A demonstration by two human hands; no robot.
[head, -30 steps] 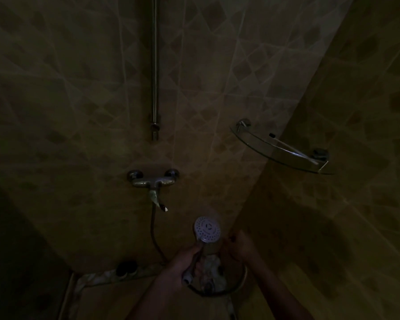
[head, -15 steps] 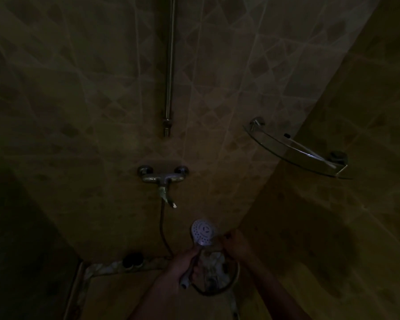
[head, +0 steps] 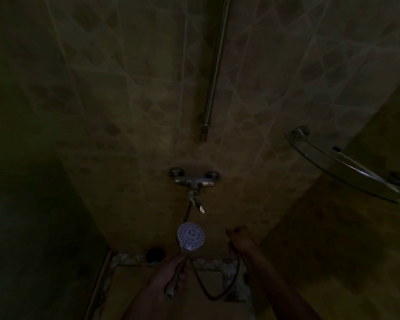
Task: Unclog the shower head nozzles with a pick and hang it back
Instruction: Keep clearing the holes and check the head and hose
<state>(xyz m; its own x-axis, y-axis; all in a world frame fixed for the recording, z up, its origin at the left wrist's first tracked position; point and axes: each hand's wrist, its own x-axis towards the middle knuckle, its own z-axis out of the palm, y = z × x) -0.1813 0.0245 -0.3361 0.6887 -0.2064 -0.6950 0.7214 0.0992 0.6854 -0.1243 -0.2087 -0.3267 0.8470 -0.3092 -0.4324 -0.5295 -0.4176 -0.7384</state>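
Observation:
The scene is very dark. A white round shower head [head: 191, 237] faces up at me, its nozzle face showing. My left hand [head: 171, 273] grips its handle from below. My right hand [head: 239, 240] hovers to the right of the head, apart from it, fingers curled; whether it holds a pick is too dark to tell. The hose [head: 214, 289] loops down between my forearms. The chrome riser rail [head: 214, 72] runs up the wall above the mixer tap [head: 194, 181].
A glass corner shelf [head: 346, 172] with a thin long item on it juts out at the right. A dark round object [head: 155, 254] sits on the ledge by the wall. Tiled walls close in on the left and right.
My view has swung left, so the wall fittings shifted right. My right hand has drawn away to the right of the shower head; the left hand keeps its grip on the handle.

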